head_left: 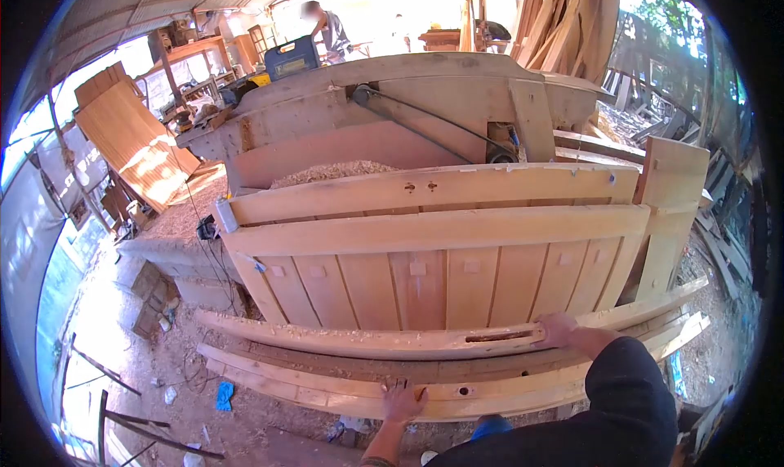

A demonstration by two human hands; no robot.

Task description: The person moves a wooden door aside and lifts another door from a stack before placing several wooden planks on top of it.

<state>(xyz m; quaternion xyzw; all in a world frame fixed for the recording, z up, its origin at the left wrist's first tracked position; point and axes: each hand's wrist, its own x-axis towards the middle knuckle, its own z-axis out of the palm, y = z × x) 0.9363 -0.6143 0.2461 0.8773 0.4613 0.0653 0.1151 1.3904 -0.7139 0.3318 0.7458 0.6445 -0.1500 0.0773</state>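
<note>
My right hand (558, 328) sits at lower right of the frame, fingers curled over the end of a long slot in the upper curved rail (367, 340), gripping its top edge. Dark sleeve runs back from it to the bottom right corner. My left hand (403, 402) is low centre, palm flat and fingers spread on the lower curved rail (327, 392); it presses, it holds nothing. A small round hole in that rail lies just right of the left hand.

Both rails run across the lower frame, stacked one behind the other, wood shavings lying along the upper one. Directly behind them stands a slatted wooden panel (433, 279), upright slats under two broad cross boards, filling the middle of the frame. A post (670, 214) stands at its right end.

Behind the panel, upper centre, a large wooden machine housing (425, 91) with a belt across its face; a heap of sawdust (331, 173) lies in front of it. A blue case (291, 57) sits above. A person (327, 30) stands at top centre, far back. Sawdust-strewn ground at left.
</note>
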